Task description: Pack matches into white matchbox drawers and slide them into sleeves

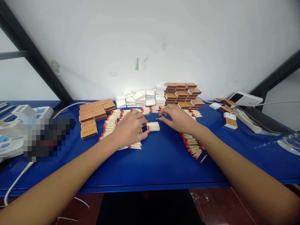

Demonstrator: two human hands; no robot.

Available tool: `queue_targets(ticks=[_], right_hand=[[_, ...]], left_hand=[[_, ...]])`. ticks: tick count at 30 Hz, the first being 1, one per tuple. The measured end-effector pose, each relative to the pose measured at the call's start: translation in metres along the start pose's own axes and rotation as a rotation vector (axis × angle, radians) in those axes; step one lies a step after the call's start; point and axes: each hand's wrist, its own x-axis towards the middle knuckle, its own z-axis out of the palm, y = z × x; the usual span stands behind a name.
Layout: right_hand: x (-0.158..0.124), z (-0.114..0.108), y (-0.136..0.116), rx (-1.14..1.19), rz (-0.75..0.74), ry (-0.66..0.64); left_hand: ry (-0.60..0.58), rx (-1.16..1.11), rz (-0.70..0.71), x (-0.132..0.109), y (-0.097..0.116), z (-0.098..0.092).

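Spillage is the main risk: the small white open-topped cardboard tray (153,123), part-filled with red-tipped wooden matches (153,127), sits on the glossy blue tabletop (159,165) between both hands, and a nudge from the left thumb, at or just beside its left end, could slide or tip it. The right hand (173,118) pinches a thin pale stick (159,118) (a single match, probably; too small to be sure) between thumb and forefinger, so a loose grip could drop it beside the tray. The left hand (132,126) arches palm-down over the left heap of loose red-tipped matches (110,126), fingers bent, thumb apart; whether it grips anything underneath, cannot tell. Dragging that palm could scatter sticks. The right forearm runs diagonally from the lower right corner, passing over or beside the right heap of loose matches (191,145), and a low elbow might sweep those too. Right wrist looks fairly straight, hand angled inward. Behind, the stacked white cardboard trays (150,97) could topple if knuckles reach too far.
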Motion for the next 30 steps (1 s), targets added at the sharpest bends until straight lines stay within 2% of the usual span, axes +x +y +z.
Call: queue_targets(ticks=[6,13,20,23,30], right_hand=[[0.004,0.007,0.001,0.002,0.022,-0.068],[0.005,0.004,0.003,-0.059,0.136,0.031],[0.003,0.005,0.003,-0.147,0.183,-0.001],[0.004,0.004,0.004,-0.178,0.219,-0.058],[0.003,0.004,0.012,-0.158,0.156,-0.091]], left_hand=[[0.005,-0.005,-0.006,0.000,0.000,-0.001],[0.001,-0.016,0.001,0.001,0.000,-0.002],[-0.008,-0.012,-0.009,0.000,0.000,-0.002],[-0.011,-0.007,-0.007,0.000,0.000,-0.002],[-0.020,0.003,-0.013,0.000,0.000,-0.002]])
